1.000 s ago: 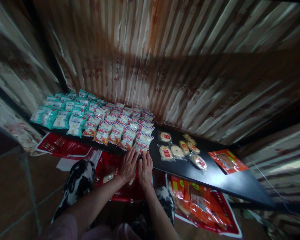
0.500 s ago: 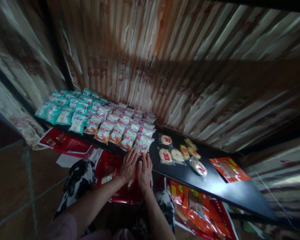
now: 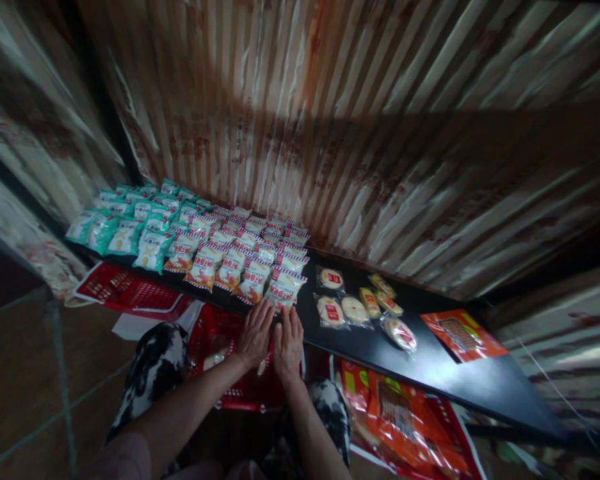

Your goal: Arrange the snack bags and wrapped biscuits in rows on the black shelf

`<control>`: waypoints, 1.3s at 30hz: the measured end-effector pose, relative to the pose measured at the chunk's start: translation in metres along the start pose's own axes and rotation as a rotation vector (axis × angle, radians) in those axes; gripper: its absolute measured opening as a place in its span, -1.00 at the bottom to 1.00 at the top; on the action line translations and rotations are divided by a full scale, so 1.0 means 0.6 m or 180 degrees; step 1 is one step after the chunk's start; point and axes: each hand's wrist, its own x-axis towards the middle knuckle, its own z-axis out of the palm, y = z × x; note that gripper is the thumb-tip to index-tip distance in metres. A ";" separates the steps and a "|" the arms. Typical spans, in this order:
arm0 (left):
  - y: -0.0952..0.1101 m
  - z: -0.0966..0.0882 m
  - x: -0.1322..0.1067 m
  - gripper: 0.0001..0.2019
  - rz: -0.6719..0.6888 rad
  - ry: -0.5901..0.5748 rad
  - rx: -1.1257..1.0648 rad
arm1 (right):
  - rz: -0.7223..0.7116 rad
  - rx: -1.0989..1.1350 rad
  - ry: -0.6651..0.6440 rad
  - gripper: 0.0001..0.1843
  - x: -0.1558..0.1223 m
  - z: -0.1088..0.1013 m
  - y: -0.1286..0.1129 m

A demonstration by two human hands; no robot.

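Observation:
My left hand (image 3: 255,335) and my right hand (image 3: 288,341) lie side by side, fingers stretched out flat, at the front edge of a black shelf (image 3: 430,363). Their fingertips touch the front packet (image 3: 283,289) of a block of red-and-white snack packets (image 3: 240,257) laid in rows. Neither hand holds anything. To the left of that block lie rows of teal snack packets (image 3: 130,223).
Clear-wrapped round and oblong biscuits (image 3: 353,308) lie right of my hands, then an orange packet (image 3: 463,333). Below the shelf sit red baskets (image 3: 130,293), one under my hands, and a basket of orange bags (image 3: 405,420). A draped striped covering hangs behind.
Both hands stay on the front packet with hardly any movement. The camera view shifted slightly.

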 end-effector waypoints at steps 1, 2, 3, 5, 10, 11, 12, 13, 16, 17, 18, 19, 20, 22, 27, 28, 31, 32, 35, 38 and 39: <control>0.000 0.000 0.000 -0.52 0.0013 -0.0003 0.0019 | 0.0008 -0.0009 -0.0010 -0.47 0.000 0.000 0.000; 0.000 -0.001 0.001 -0.52 0.0029 0.0003 0.0038 | 0.0004 -0.0011 -0.0011 -0.47 0.001 0.000 -0.001; 0.001 -0.003 0.001 -0.52 0.0042 0.0021 0.0055 | -0.0002 -0.0006 -0.0002 -0.47 0.001 -0.001 -0.001; 0.005 -0.008 0.003 -0.52 0.0071 0.0072 0.0088 | -0.0003 0.0025 0.0033 -0.47 0.001 -0.002 -0.004; 0.014 -0.017 0.015 -0.53 0.0211 0.0052 0.0202 | -0.0011 0.0110 0.0055 -0.47 0.004 -0.004 -0.011; 0.015 -0.018 0.018 -0.54 0.0245 0.0029 0.0228 | -0.0023 0.0111 0.0044 -0.48 0.004 -0.004 -0.011; 0.015 -0.018 0.020 -0.55 0.0278 0.0007 0.0249 | -0.0026 0.0111 0.0036 -0.48 0.005 -0.004 -0.011; 0.015 -0.017 0.022 -0.55 0.0306 -0.0009 0.0261 | -0.0013 0.0114 0.0032 -0.48 0.005 -0.003 -0.010; 0.014 -0.017 0.025 -0.56 0.0365 -0.0004 0.0250 | 0.0071 0.0163 0.0096 -0.48 0.005 -0.002 -0.006; 0.014 -0.018 0.024 -0.55 0.0370 0.0012 0.0238 | 0.0088 0.0183 0.0126 -0.48 0.005 -0.001 -0.005; 0.013 -0.020 0.024 -0.55 0.0371 0.0033 0.0228 | 0.0093 0.0197 0.0148 -0.48 0.005 0.000 -0.003; 0.011 -0.021 0.023 -0.54 0.0367 0.0062 0.0224 | 0.0093 0.0204 0.0167 -0.49 0.006 0.000 -0.003; 0.009 -0.024 0.024 -0.53 0.0350 0.0098 0.0227 | 0.0091 0.0207 0.0188 -0.49 0.007 0.001 -0.002; 0.000 -0.029 0.026 -0.51 0.0251 0.0192 0.0256 | 0.0084 0.0205 0.0224 -0.49 0.010 0.004 -0.001; -0.029 -0.040 0.036 -0.48 -0.0026 0.0285 0.0326 | 0.0020 0.0119 0.0219 -0.49 0.018 0.010 -0.004; -0.033 -0.041 0.037 -0.48 -0.0007 0.0261 0.0322 | 0.0005 0.0093 0.0217 -0.49 0.019 0.011 -0.005; -0.040 -0.045 0.038 -0.48 0.0104 0.0227 0.0307 | -0.0044 0.0049 0.0221 -0.48 0.020 0.011 -0.006; -0.041 -0.045 0.038 -0.47 0.0121 0.0250 0.0307 | -0.0048 0.0042 0.0222 -0.48 0.020 0.010 -0.007; -0.041 -0.046 0.040 -0.44 0.0034 0.0404 0.0327 | 0.0005 0.0033 0.0205 -0.47 0.021 0.010 -0.006; -0.045 -0.044 0.044 -0.42 -0.0109 0.0504 0.0335 | 0.0024 0.0040 0.0183 -0.46 0.023 0.011 -0.005; -0.047 -0.044 0.045 -0.42 -0.0121 0.0489 0.0327 | 0.0011 0.0040 0.0186 -0.46 0.024 0.011 -0.005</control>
